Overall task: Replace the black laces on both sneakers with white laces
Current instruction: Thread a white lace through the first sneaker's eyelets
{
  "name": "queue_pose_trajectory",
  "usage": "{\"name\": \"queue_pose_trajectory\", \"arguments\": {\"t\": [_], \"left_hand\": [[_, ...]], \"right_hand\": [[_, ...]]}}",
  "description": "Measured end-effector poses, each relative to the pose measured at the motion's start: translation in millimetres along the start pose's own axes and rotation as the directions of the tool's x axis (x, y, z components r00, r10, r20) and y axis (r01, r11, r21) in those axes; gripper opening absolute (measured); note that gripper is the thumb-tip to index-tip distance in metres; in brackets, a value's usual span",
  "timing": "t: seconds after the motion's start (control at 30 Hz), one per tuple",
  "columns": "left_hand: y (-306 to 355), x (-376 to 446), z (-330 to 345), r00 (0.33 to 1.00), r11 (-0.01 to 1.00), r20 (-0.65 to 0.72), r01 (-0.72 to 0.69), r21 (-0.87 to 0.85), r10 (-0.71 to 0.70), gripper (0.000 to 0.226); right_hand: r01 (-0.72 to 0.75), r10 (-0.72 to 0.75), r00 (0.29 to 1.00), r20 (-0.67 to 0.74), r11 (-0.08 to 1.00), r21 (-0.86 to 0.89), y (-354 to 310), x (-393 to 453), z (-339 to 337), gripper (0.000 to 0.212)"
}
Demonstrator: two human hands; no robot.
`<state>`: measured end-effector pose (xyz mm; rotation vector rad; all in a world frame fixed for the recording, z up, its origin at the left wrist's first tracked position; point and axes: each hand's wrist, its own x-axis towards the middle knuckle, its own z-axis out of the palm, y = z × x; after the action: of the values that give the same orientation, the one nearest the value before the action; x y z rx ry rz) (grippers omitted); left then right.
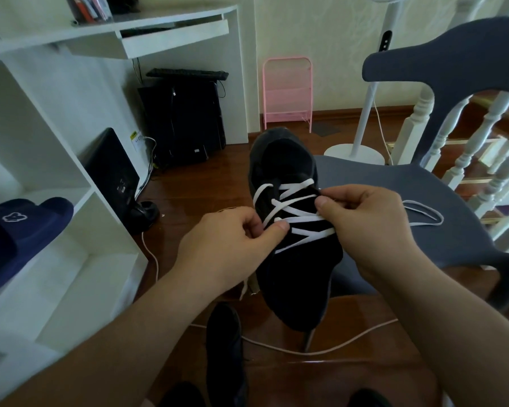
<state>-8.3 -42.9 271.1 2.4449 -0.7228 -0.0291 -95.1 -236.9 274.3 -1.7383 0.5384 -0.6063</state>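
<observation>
A black sneaker (288, 277) lies on the edge of a grey chair seat (394, 201), toe toward me, with a white lace (299, 220) crossed through several eyelets. My left hand (227, 248) pinches the lace at the sneaker's left side. My right hand (368, 227) pinches the lace at the right side. A loose loop of the white lace (423, 212) lies on the seat beyond my right hand. A second black sneaker (225, 348) rests on the wooden floor below.
A white shelf unit (71, 230) with a dark blue slipper (21, 230) stands at left. Behind are a black computer tower (185, 118), a pink rack (287, 92), a white fan stand (356, 151) and white stair balusters (476, 148). A white cable (321, 348) crosses the floor.
</observation>
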Motion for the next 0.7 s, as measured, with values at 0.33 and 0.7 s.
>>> {"name": "queue_pose_trajectory", "arguments": {"t": [0.33, 0.7], "left_hand": [[4.8, 6.1, 7.1, 0.962, 0.991, -0.242, -0.134, -0.016, 0.127, 0.024], [-3.5, 13.2, 6.9, 0.91, 0.971, -0.347, -0.237, 0.006, 0.225, 0.017]], "right_hand": [[0.012, -0.012, 0.999, -0.039, 1.0, 0.011, 2.6, -2.8, 6.5, 0.003], [-0.271, 0.254, 0.962, 0.099, 0.844, 0.463, -6.3, 2.0, 1.4, 0.018]]}}
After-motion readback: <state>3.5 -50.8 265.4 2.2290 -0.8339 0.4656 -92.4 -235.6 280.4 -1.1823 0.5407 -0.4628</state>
